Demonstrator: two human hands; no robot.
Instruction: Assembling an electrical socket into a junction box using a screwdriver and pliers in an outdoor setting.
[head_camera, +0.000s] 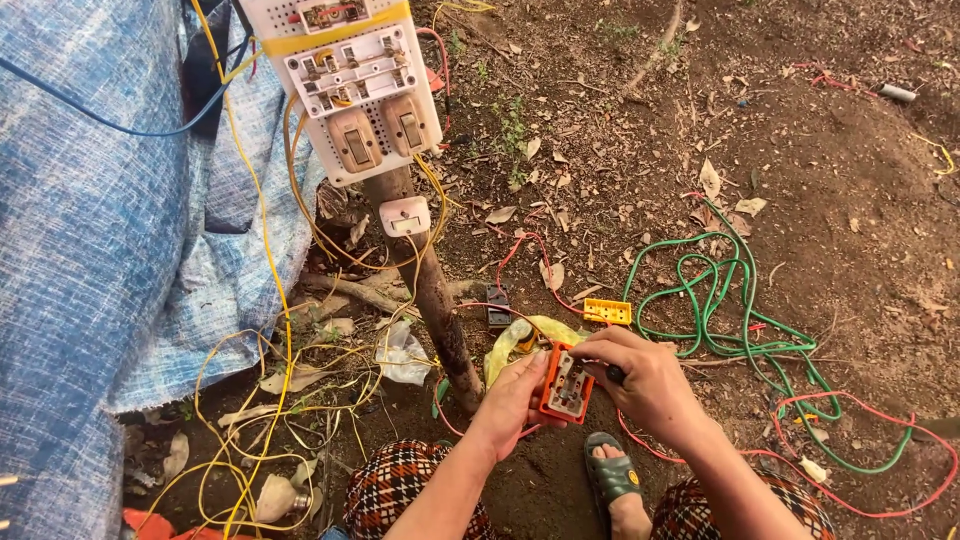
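Note:
My left hand (515, 395) grips an orange electrical switch box (565, 385) from its left side, low in the middle of the view. My right hand (640, 375) rests on the box's upper right and pinches a dark-handled tool, probably a screwdriver (614, 375), against it. The metal contacts inside the box face up. A yellow part (608, 311) lies on the soil just above my right hand. A red wire (530, 255) runs across the ground toward the box.
A wooden post (435, 300) carries a white board of switches and fuse holders (350, 85) with yellow wires (265, 250) hanging down. A blue tarp (110, 220) fills the left. Green cable (730, 300) and red cable (880, 440) coil at right. My sandalled foot (612, 478) is below.

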